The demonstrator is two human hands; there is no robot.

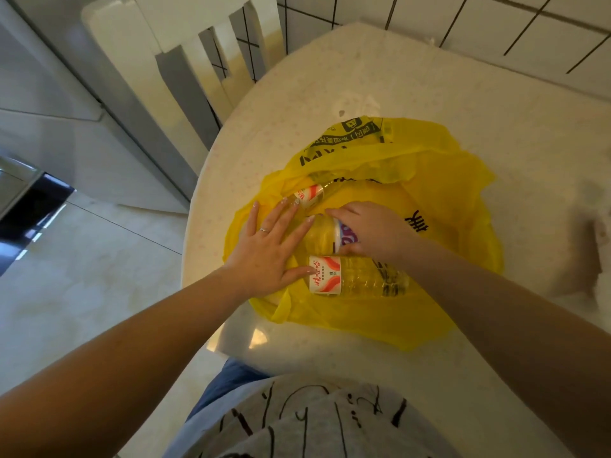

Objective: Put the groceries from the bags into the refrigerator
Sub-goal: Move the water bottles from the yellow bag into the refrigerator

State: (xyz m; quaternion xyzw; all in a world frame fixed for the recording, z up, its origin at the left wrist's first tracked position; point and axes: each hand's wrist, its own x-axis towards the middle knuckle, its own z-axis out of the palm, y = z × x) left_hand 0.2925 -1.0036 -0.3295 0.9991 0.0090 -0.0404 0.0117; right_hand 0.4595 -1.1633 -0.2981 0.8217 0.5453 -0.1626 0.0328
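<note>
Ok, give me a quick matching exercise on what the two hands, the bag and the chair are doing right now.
Things:
1. left hand
2. right hand
3. yellow bag
4. white chair

States:
A. spread on the round table
B. curled on the middle bottle
C. stands beyond the table edge
D. fingers straight, laid flat on the bag

Pairs: 1-D, 2-B, 3-A, 4-C
</note>
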